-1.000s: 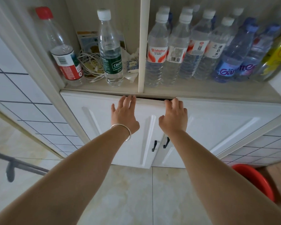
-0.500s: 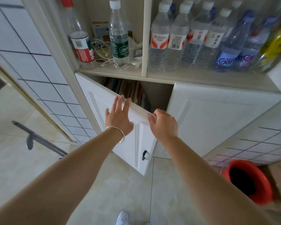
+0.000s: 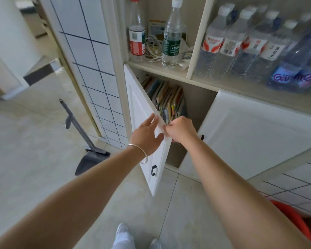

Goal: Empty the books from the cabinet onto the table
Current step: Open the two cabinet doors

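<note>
My right hand grips the door edge, left hand flat on it — I should swing it wide, clear of the books.

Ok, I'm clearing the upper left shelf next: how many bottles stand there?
2: the red-labelled bottle by the left wall and the green-labelled bottle nearer the divider, tangled cables between them; none appears hidden.

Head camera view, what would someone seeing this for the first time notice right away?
Most likely the two hands at centre: the left hand lies flat on the face of the half-open white cabinet door, and the right hand curls over its top edge. Behind the door, a row of colourful books stands in the lower compartment. On the shelf above, packed water bottles fill the right side.
</note>
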